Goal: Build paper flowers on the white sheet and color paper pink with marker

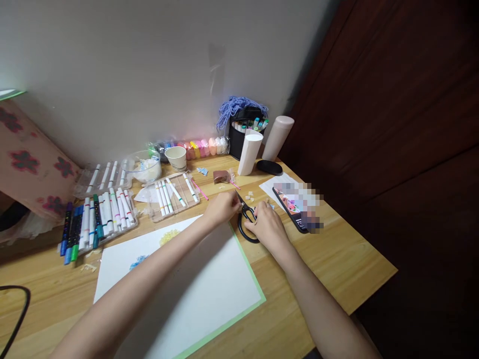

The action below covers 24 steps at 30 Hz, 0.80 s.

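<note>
The scissors [245,208] are lying between the left hand [224,205] and the right hand [270,222], their long axis running from eleven o'clock at the tip to five at the loops. From the right hand they are sitting at nine o'clock, and its fingers are clamping on the handles (the lower loop is showing largely uncovered). From the left fingers they are sitting at about four, with the blades right beside the fingertips. Those left fingers are bunching together; I cannot tell whether they are pinching anything small. The right hand is being the nearer one, in contact.

Around the scissors, scraps [250,197] are lying at one o'clock, a packet [220,176] at eleven and the phone [294,208] at three. The sheet [209,299] is spreading at seven, its edge running just beside the loops. Bare surface [269,259] is opening at five, alongside the right forearm [318,299].
</note>
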{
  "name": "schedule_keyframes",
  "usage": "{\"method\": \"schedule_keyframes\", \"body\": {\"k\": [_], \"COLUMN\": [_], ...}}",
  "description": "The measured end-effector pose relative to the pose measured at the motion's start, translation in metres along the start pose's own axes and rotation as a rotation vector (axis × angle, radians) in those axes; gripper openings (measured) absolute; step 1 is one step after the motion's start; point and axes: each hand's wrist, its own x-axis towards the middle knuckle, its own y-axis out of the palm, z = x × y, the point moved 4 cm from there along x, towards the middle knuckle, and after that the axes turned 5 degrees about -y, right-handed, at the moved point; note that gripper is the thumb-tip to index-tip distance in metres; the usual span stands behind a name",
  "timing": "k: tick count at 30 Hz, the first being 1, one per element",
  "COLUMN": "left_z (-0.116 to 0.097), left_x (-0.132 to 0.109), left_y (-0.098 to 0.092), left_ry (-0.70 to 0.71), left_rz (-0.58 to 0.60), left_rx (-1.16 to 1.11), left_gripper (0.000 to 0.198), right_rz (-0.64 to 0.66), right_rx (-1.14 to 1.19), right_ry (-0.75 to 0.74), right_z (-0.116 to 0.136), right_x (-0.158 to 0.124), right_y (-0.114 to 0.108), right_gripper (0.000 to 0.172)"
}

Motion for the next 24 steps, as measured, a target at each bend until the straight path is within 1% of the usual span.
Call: {"method": "schedule_keyframes", "body": {"k": [3,5,7,8,9,10,11,13,15,16,18,21,24], "left_z": [0.003,0.01,0.023,0.032,0.041,0.049,0.057,0.068,0.073,0.075,0.075,0.077,0.081], "left_x": [-0.006,-0.018,-0.037,-0.048,-0.061,-0.074,-0.088,-0.113,-0.132,-0.14,-0.151,-0.158,-0.16], "left_y": [-0.015,-0.028,-0.043,-0.049,-0.055,-0.059,-0.062,-0.065,-0.066,-0.065,-0.065,-0.068,-0.072], "left_ry": [-0.006,-0.001,-0.013,-0.04,-0.071,-0.101,-0.131,-0.172,-0.192,-0.194,-0.18,-0.134,-0.107], "left_rz": [-0.034,-0.042,-0.052,-0.06,-0.069,-0.074,-0.075,-0.071,-0.061,-0.058,-0.058,-0.08,-0.117], "left_rx": [-0.064,-0.15,-0.301,-0.37,-0.432,-0.479,-0.519,-0.569,-0.588,-0.583,-0.554,-0.492,-0.503], "left_gripper": [0.008,0.007,0.008,0.011,0.014,0.017,0.02,0.024,0.025,0.025,0.024,0.022,0.021], "right_rz": [0.01,-0.028,-0.111,-0.142,-0.145,-0.109,-0.035,0.17,0.331,0.373,0.388,0.355,0.323], "right_rx": [0.05,0.102,0.2,0.287,0.408,0.559,0.724,1.017,1.174,1.203,1.205,1.159,1.113], "right_ry": [0.014,0.014,-0.02,-0.052,-0.09,-0.127,-0.154,-0.167,-0.156,-0.159,-0.187,-0.252,-0.303], "right_z": [-0.003,-0.004,0.001,0.005,0.012,0.02,0.03,0.053,0.075,0.086,0.102,0.118,0.126], "right_x": [0.001,0.002,0.001,0.0,-0.002,-0.005,-0.008,-0.017,-0.027,-0.031,-0.037,-0.04,-0.037], "right_y": [-0.001,-0.006,-0.013,-0.015,-0.015,-0.012,-0.008,0.006,0.018,0.023,0.028,0.029,0.029], "right_gripper": [0.027,0.028,0.028,0.026,0.023,0.021,0.02,0.022,0.025,0.026,0.027,0.027,0.025]}}
